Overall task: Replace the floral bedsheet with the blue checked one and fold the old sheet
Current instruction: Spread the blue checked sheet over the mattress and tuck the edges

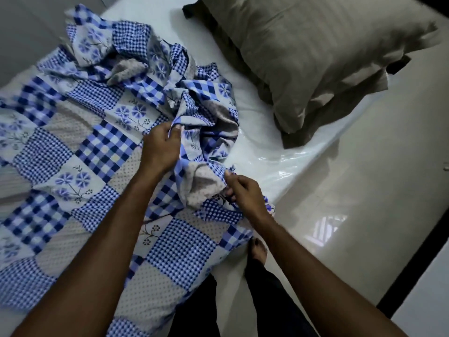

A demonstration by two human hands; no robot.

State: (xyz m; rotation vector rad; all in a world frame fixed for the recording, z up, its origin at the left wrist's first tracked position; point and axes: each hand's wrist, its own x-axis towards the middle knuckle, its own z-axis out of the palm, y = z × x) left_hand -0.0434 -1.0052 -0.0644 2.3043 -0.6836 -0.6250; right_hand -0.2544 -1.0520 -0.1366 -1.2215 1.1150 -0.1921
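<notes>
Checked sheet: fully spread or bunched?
Partly spread: sheet flat at left, bunched toward the pillows, left hand and right hand gripping it; bare mattress beyond.

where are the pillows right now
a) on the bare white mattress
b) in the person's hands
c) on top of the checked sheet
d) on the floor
a: the pillows lie stacked on the bare white mattress, while the left hand and right hand grip the bunched blue checked sheet.

The sheet (97, 147) shows blue-and-white checks, blue flowers and grey dotted squares; the pillows (315, 52) are olive-grey, the mattress (252, 110) white.
</notes>
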